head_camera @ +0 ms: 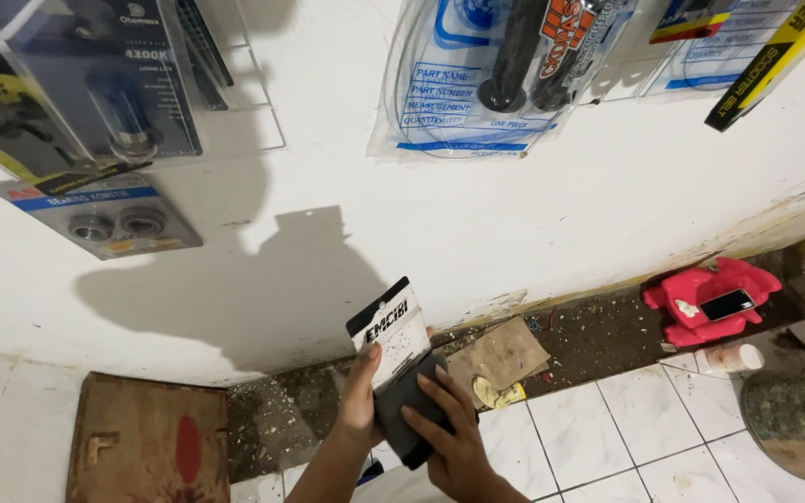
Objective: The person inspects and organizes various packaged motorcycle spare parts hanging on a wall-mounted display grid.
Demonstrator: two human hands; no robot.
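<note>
I hold my left hand (359, 401) and right hand (454, 438) raised, both clasping one dark grey flat pack with white card header (401, 373), below the white wall (514, 224).

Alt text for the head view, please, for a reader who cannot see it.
Two bare hands hold a small carded package with a dark pad-like item up against a white wall: the left hand pinches its card, the right hand cups the dark part. Bagged parts hang on the wall above; a red plastic object lies on the dirty floor edge.
</note>
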